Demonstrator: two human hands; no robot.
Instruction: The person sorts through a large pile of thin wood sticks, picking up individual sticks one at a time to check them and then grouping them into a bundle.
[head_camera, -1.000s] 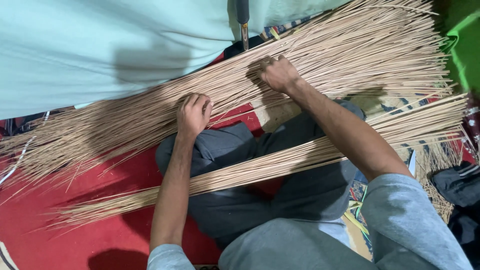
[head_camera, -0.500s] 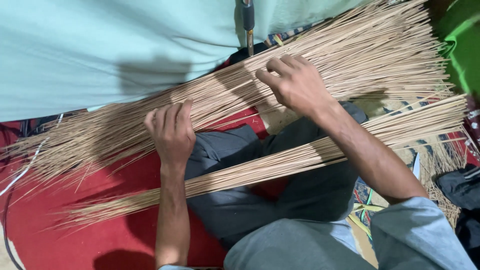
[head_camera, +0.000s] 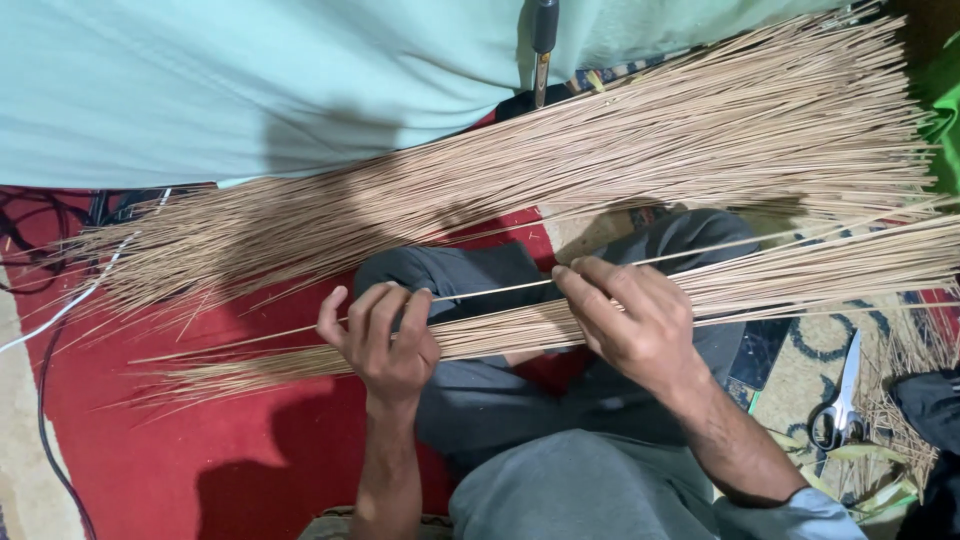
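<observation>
My left hand (head_camera: 385, 340) and right hand (head_camera: 630, 320) pinch a single thin stick (head_camera: 500, 291) between fingertips, its long axis running left-right across my lap, just above the smaller bundle (head_camera: 800, 280); the large pile (head_camera: 600, 160) lies beyond both hands.

left hand (head_camera: 385, 340) fingers curled, right hand (head_camera: 635, 320) pinching, forearms extended

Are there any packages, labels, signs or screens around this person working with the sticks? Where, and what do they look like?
None in view. Only bare things show: two bundles of thin tan sticks, a red mat, pale green cloth and scissors.
</observation>
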